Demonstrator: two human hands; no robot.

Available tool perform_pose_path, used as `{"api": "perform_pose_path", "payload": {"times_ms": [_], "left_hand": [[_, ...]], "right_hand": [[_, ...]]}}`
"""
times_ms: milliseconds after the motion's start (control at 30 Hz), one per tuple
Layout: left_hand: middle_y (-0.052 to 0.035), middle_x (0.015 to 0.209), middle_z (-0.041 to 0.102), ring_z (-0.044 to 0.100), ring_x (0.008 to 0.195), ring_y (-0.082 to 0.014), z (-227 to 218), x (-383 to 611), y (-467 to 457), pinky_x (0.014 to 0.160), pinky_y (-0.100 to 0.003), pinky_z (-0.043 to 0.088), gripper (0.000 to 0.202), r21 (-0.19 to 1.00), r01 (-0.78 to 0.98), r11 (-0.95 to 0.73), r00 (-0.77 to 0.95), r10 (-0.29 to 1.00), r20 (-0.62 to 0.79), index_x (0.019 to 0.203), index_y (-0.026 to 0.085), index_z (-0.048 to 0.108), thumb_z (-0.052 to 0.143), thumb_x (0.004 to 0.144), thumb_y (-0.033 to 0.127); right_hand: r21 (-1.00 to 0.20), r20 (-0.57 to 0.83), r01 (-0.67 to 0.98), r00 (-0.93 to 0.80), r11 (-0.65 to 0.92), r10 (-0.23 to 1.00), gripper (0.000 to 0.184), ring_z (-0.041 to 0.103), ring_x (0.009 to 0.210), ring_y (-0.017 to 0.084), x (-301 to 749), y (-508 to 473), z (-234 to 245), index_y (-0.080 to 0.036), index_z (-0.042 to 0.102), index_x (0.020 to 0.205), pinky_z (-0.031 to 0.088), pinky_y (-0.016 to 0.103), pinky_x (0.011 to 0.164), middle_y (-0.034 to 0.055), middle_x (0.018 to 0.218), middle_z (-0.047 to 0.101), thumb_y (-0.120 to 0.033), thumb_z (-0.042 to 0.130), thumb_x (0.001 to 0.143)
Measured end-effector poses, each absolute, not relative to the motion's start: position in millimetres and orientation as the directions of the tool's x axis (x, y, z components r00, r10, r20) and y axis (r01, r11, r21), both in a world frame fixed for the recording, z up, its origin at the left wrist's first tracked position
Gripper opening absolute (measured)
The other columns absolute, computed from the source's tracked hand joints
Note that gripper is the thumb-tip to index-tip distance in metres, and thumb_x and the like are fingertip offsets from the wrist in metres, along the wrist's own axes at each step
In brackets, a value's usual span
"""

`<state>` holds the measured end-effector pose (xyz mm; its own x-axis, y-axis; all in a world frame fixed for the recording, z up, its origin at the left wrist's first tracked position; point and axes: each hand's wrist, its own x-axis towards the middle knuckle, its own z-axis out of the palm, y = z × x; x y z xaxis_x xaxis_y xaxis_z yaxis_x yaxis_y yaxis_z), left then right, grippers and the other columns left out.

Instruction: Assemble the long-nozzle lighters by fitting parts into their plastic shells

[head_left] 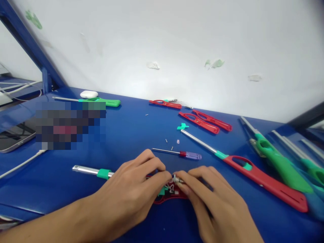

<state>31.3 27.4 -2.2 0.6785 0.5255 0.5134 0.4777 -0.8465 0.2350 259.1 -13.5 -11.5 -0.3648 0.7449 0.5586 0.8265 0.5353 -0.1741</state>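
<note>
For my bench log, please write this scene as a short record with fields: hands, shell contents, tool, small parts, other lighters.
Left hand: fingertips at the open red lighter shell; grip unclear
Right hand: fingertips at a small pale part over the shell; grip unclear
Shell contents: white wires, green piece
Tool: screwdriver, lying beyond the hands
Small parts: small screws near the screwdriver
Other lighters: closed red lighter at right; green lighters at far left and far right
</note>
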Motion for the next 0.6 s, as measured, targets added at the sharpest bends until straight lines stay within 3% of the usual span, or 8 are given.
{"api": "perform_pose_path", "payload": {"times_ms": [267,600], "left_hand": [[-0.0009,0.095,0.078,0.064,0.081,-0.0191,-4.7,32.6,35.2,0.073,-0.035,0.058,0.023,0.214,0.461,-0.861,0.655,0.493,0.573,0.108,0.019,0.073,0.051,0.113,0.015],[-0.0007,0.096,0.077,0.065,0.085,-0.0207,-4.7,33.7,32.8,0.072,-0.035,0.058,0.027,0.241,0.482,-0.843,0.661,0.529,0.532,0.104,0.02,0.073,0.048,0.114,0.016]], "right_hand": [[-0.181,0.599,0.834,-0.327,0.522,0.731,0.041,0.073,0.07,0.019,258.6,-16.2,-10.9,-0.023,0.08,0.108,0.056,0.034,0.06,0.0033,0.09,0.079,-0.022,0.04,0.116],[-0.158,0.594,0.816,-0.371,0.555,0.714,0.04,0.072,0.069,0.019,259.0,-13.3,-8.9,-0.021,0.079,0.108,0.055,0.034,0.059,0.0045,0.091,0.079,-0.024,0.04,0.117]]}}
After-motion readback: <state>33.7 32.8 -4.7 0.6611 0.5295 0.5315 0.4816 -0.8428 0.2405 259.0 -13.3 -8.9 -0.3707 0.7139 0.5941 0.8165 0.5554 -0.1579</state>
